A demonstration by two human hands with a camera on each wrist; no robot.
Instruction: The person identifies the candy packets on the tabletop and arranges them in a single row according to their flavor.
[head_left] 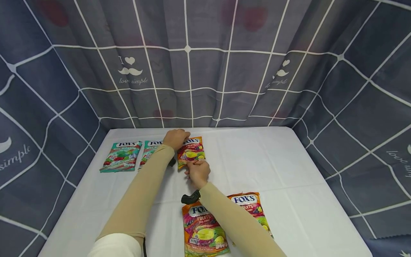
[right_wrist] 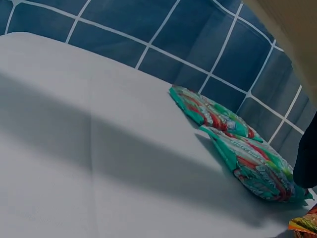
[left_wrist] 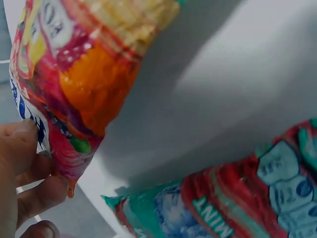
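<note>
An orange and red Fox's Fruits candy bag (head_left: 191, 153) is at the far middle of the white table. My left hand (head_left: 176, 139) grips its upper left corner; in the left wrist view the fingers (left_wrist: 49, 196) hold the bag's top edge. At the lower right edge, my right hand (head_left: 199, 173) pinches the same bag with curled fingers. Left of it lies a green Fox's Mint Blossom bag (head_left: 148, 150), partly hidden by the left arm. Another mint bag (head_left: 123, 157) lies farther left. The right wrist view misses the right hand, showing just an orange bag corner (right_wrist: 304, 225).
Two more Fox's Fruits bags lie nearer me: one (head_left: 205, 233) at front middle, the other (head_left: 248, 203) to its right, both partly under the right forearm. Grey checked curtains (head_left: 205, 71) enclose the white table (head_left: 273, 160) at the back and sides.
</note>
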